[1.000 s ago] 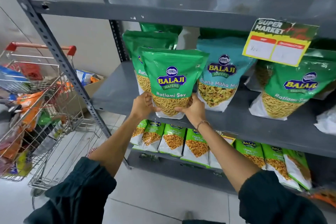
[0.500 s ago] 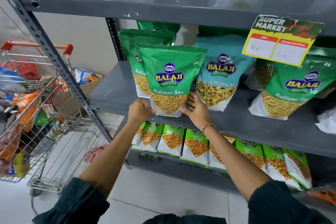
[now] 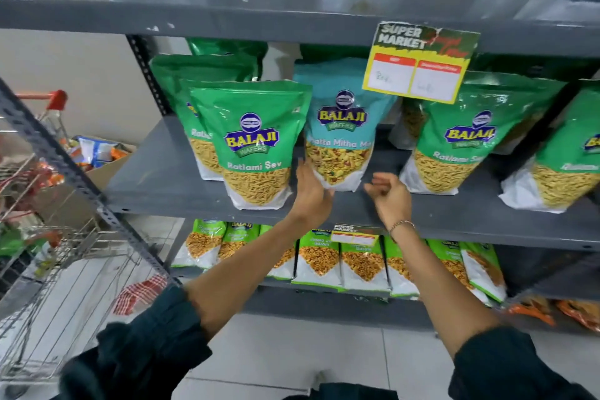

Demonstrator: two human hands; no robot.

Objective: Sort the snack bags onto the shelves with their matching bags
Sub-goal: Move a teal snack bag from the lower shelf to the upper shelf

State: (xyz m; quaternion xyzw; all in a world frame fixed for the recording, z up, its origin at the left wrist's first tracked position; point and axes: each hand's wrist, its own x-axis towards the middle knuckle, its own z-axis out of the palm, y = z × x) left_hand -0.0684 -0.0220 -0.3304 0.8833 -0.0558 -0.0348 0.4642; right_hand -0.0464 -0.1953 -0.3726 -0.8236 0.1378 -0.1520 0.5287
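Observation:
A green Ratlami Sev bag (image 3: 256,143) stands upright at the front of the grey middle shelf (image 3: 162,185), with more green bags behind it. Right of it stands a teal Khatta Mitha bag (image 3: 341,136). My left hand (image 3: 310,190) is open, its fingers touching the teal bag's lower left corner. My right hand (image 3: 388,195) hovers just right of that bag with loosely curled fingers, holding nothing. Further right stand two more green Ratlami Sev bags (image 3: 461,146).
A shopping cart (image 3: 42,237) full of mixed snack bags stands at the left beside the rack's slanted post (image 3: 65,166). A cardboard box (image 3: 104,159) sits behind it. A price sign (image 3: 418,62) hangs from the upper shelf. Green bags (image 3: 321,256) fill the lower shelf.
Both hands have let go of the green Ratlami Sev bag, which now stands on the shelf. They moved right to the teal bag, and the view shifted right.

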